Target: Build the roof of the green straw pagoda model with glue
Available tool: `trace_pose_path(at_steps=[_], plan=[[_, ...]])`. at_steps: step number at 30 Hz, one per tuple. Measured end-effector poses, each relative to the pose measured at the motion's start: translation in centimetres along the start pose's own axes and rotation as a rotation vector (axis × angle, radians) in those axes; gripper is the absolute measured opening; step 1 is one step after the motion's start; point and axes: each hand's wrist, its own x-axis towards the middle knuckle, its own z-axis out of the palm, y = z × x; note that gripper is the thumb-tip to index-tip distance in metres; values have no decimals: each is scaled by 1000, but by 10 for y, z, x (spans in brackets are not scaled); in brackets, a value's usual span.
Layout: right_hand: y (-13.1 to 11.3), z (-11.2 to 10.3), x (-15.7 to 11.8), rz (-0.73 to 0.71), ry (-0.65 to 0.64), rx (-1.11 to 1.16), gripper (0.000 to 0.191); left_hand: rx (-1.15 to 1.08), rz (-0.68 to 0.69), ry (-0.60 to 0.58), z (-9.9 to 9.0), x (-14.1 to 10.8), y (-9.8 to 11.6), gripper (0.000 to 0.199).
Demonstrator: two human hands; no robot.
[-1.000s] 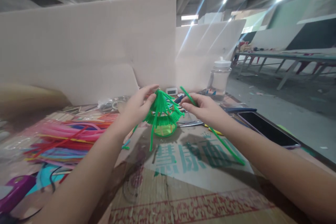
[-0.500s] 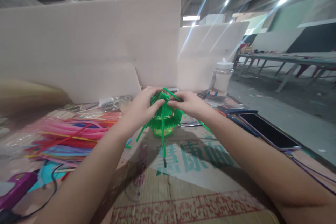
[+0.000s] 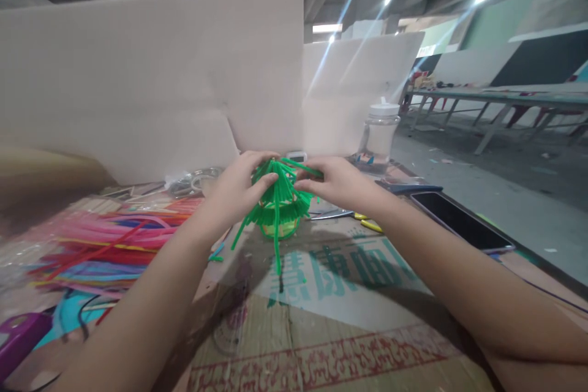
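Observation:
A small cone-shaped figure of green pipe cleaners (image 3: pixel 278 211) stands upright on the printed sheet, with loose strands hanging from its front and left. My left hand (image 3: pixel 243 182) closes around its upper left side, thumb pressed against the front and fingers near the tip. From the top, one green pipe cleaner strand (image 3: pixel 298 166) runs rightward into my right hand (image 3: pixel 340 182), which pinches its end with curled fingers. The far fingers of both hands are partly hidden. Just right of the figure lie scissors (image 3: pixel 333 215) with yellow handles, partly under my right wrist.
Many coloured pipe cleaners (image 3: pixel 110 229) lie at left, near a purple tool (image 3: pixel 22 340). A phone (image 3: pixel 462 220) rests at the right edge. Behind stand a water bottle (image 3: pixel 379 138), a roll of clear tape (image 3: pixel 202 180) and white boards (image 3: pixel 160 79).
My right hand has drawn slightly away from the figure, and the strand's end is now inside its grip. The left hand stays on the figure. The whole view has shifted a little.

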Motion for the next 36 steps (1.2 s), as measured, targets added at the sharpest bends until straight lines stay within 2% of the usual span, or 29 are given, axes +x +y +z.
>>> trace_pose_path(at_steps=[6, 11, 18, 23, 30, 33, 36], plan=[[-2, 12, -5, -30, 28, -192, 18, 35, -10, 7, -1, -1, 3, 35], [-9, 14, -7, -39, 54, -282, 13, 55, 6, 5, 0, -1, 3, 34], [-3, 12, -3, -1, 131, -103, 22, 67, 39, 13, 0, -2, 7, 35], [-5, 9, -2, -1, 38, 12, 12, 113, 83, -9, -2, -5, 22, 27], [-3, 4, -3, -33, -26, -61, 12, 111, 86, -11, -2, -6, 23, 31], [-4, 2, -3, -53, -3, -110, 15, 102, 74, -7, -2, -5, 20, 31], [-4, -3, -3, -21, 78, -77, 18, 82, 68, -10, -3, -4, 18, 31]])
